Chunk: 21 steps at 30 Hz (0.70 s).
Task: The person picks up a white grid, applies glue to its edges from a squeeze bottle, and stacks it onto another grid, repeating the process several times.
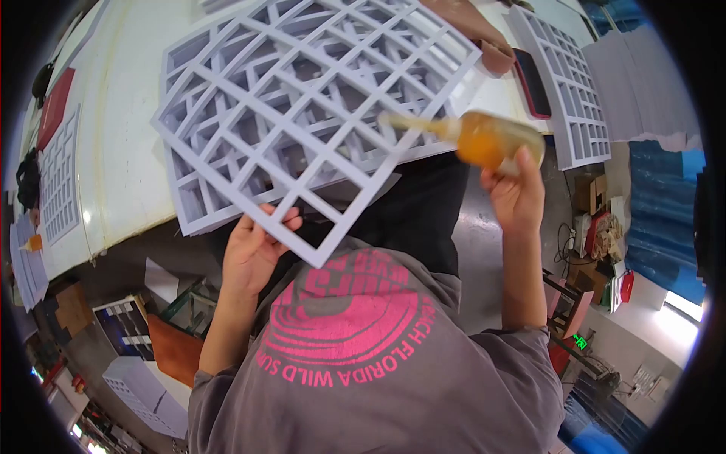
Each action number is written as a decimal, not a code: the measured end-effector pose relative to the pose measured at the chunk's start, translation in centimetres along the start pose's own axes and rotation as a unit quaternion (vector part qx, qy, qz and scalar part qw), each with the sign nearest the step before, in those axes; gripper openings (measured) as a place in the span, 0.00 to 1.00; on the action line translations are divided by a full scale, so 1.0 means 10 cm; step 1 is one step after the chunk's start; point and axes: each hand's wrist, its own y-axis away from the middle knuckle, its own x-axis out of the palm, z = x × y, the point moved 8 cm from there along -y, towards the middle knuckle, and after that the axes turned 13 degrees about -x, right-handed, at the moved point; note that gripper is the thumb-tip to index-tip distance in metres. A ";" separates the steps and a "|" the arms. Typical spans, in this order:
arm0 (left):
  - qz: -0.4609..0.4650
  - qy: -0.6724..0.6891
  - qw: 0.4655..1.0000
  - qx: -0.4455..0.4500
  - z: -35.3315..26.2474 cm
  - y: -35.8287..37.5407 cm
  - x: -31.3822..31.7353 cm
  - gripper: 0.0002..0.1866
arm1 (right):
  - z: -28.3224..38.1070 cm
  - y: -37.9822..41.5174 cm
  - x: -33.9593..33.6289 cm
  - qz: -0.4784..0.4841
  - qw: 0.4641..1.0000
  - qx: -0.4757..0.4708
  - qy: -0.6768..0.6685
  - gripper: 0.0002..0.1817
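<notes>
My left hand (257, 246) grips the near edge of a white lattice panel (291, 125), its fingers curled around the rim close to the front corner. The panel is tilted and rests over other white lattice frames (189, 212) stacked at the table's edge. In my right hand (518, 193) is a clear squeeze bottle (499, 142) with amber-yellow liquid, lying nearly sideways. Its long nozzle (416, 122) points left, over the panel's right edge, and is slightly blurred.
The white table (125, 151) stretches behind and to the left. A phone (532, 83) and brown cloth (476, 34) lie at the right back, beside another lattice panel (567, 91). A further panel (60, 181) stands at the left. Boxes (590, 193) sit on the floor to the right.
</notes>
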 end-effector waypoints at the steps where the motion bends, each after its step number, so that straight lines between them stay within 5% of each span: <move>1: 0.005 0.009 1.000 0.008 -0.04 0.02 -0.02 0.16 | 0.12 -0.18 -0.15 -0.034 0.998 -0.046 0.016 0.17; 9: 0.000 0.036 0.998 0.041 -0.24 0.12 -0.06 0.21 | 0.44 -0.97 -0.90 -0.130 0.970 -0.155 0.135 0.21; 21: -0.003 0.023 0.999 0.040 -0.24 0.10 -0.09 0.20 | 0.09 0.01 -0.28 -0.042 0.994 -0.042 0.095 0.18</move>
